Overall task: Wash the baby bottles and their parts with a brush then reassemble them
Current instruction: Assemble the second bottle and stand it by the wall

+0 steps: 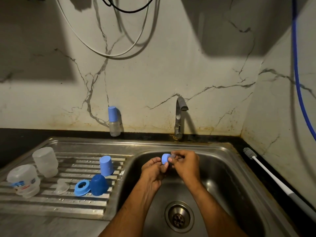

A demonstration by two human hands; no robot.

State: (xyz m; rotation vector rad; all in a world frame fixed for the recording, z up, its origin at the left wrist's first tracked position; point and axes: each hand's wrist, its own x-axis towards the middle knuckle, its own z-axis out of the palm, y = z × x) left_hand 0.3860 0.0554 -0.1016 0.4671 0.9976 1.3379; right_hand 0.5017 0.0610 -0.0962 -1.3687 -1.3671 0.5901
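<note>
Over the sink basin (227, 170), my left hand (153, 170) grips a light blue bottle ring (165, 158). My right hand (186, 162) pinches a clear nipple (173, 155) that sits in the ring. On the draining board (56, 206) stand two upturned clear bottles (45, 161) (24, 180), a light blue cap (106, 165), a dark blue cap (98, 184), another blue ring (82, 185) and a clear nipple (61, 185). An assembled bottle (114, 121) with a blue cap stands against the wall. The bottle brush (266, 171) lies on the right counter.
The tap (179, 117) stands behind the basin, no water running. The drain (179, 217) is at the basin's bottom. Cables hang on the marble wall above, and a blue hose (296, 69) runs down at the right.
</note>
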